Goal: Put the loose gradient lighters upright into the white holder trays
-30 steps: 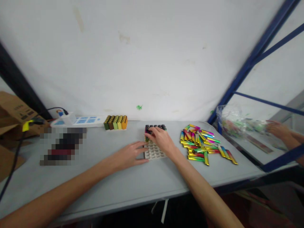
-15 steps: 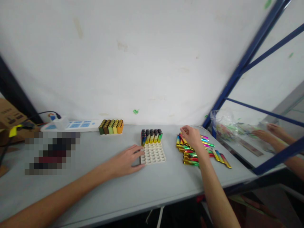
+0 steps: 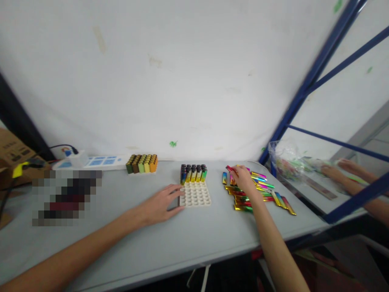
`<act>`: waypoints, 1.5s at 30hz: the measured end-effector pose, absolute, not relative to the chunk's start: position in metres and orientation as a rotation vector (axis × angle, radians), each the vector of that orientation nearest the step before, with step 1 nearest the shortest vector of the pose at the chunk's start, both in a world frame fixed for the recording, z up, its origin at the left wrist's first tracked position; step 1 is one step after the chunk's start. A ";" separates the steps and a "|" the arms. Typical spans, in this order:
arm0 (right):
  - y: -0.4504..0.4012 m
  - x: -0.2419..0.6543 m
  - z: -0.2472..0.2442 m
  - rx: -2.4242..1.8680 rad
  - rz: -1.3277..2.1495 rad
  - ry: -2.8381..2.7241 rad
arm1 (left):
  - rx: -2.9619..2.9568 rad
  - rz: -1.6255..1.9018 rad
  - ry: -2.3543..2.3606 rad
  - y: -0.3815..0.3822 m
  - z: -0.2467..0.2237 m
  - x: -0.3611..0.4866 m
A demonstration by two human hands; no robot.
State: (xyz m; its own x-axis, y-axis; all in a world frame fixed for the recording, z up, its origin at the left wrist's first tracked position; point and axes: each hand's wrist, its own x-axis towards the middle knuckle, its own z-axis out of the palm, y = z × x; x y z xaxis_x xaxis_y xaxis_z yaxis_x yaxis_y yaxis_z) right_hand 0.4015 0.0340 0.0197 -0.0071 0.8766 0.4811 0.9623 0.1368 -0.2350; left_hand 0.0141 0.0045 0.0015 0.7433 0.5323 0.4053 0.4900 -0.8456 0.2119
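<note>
Grey and smooth, the counter (image 3: 136, 251) runs along a scuffed white wall (image 3: 194, 81), with a blue metal frame (image 3: 304, 91) slanting up on the right. At the far left are a cardboard box (image 3: 15, 150) and a white power strip (image 3: 105, 161); a block of green, brown and orange cylinders (image 3: 142, 164) stands near the wall. Beyond the frame, another person's hands (image 3: 334, 174) are near a clear plastic bag (image 3: 285, 158). The white tray (image 3: 196, 198) lies mid-counter, its rear rows filled with upright black-topped lighters (image 3: 194, 174), its front pockets bare. The left hand (image 3: 164, 202) has a wide grip, thumb and fingers spread, fingertips at the tray's left edge. To the right is a loose pile of shiny multicoloured pieces (image 3: 243, 198). Over its back left part, the right hand (image 3: 244, 180) has a narrow grip, pinching a red piece (image 3: 230, 168) that juts out leftward from the fingers.
</note>
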 end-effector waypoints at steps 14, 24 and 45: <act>0.043 0.285 0.051 -0.954 0.818 -1.854 | 2.781 0.769 0.815 -0.012 0.007 0.025; 0.026 0.288 0.045 -1.034 0.208 -1.842 | 2.778 0.824 0.772 -0.007 0.000 0.025; 0.018 0.248 0.027 -1.111 0.099 -2.192 | 2.797 0.725 0.777 -0.006 0.006 0.024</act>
